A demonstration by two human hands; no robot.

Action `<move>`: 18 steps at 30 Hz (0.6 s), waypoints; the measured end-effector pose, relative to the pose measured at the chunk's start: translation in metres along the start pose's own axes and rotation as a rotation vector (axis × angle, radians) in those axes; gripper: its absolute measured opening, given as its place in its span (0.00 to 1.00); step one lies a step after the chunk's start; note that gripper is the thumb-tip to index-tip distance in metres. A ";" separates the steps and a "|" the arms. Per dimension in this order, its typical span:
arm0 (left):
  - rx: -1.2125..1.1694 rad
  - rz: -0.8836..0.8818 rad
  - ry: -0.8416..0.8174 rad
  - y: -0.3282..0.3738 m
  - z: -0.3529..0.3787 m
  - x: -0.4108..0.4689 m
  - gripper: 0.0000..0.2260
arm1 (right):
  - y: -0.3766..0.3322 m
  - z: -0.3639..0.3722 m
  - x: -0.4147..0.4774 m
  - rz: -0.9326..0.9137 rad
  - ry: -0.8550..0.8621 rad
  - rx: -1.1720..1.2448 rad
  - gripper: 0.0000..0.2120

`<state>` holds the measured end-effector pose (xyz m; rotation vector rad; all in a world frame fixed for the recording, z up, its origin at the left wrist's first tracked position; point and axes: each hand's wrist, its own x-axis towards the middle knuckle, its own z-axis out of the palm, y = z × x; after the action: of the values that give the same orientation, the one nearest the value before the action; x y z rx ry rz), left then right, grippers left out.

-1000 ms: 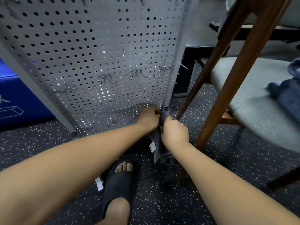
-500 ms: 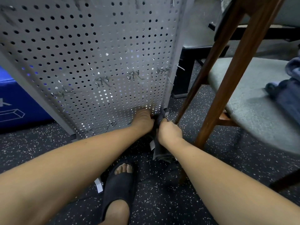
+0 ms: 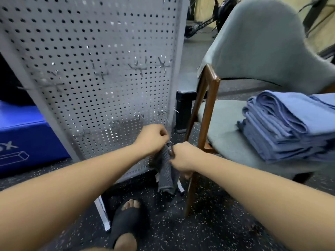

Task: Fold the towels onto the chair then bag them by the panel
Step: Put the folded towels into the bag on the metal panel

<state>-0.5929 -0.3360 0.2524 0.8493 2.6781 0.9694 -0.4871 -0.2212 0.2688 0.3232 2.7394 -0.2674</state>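
A stack of folded blue towels lies on the grey seat of the chair at the right. A dark grey fabric bag hangs between my hands, low in front of the perforated grey panel. My left hand grips the bag's top edge with curled fingers. My right hand grips the other side of the top, close beside the chair's wooden front leg. The bag's lower end hangs just above the floor.
A blue box sits on the floor left of the panel. My foot in a black slipper stands on the speckled dark floor below the bag. Small metal hooks stick out of the panel. A dark low block stands behind the chair leg.
The view has lifted, so the chair back and the towel stack now show. Both hands have risen with the bag, away from the floor.
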 end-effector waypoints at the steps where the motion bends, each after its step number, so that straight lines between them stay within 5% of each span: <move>1: -0.023 0.020 0.007 0.017 -0.011 -0.005 0.07 | 0.000 -0.014 -0.018 -0.015 0.029 -0.015 0.16; 13: -0.365 0.175 -0.064 0.195 -0.051 -0.032 0.06 | 0.058 -0.097 -0.165 0.201 0.297 0.149 0.13; 18: -0.449 0.204 0.020 0.244 -0.016 -0.013 0.04 | 0.097 -0.118 -0.193 0.337 0.591 0.166 0.11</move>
<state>-0.4758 -0.1992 0.4187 1.0173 2.2728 1.5524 -0.3269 -0.1379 0.4366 1.0447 3.1587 -0.3521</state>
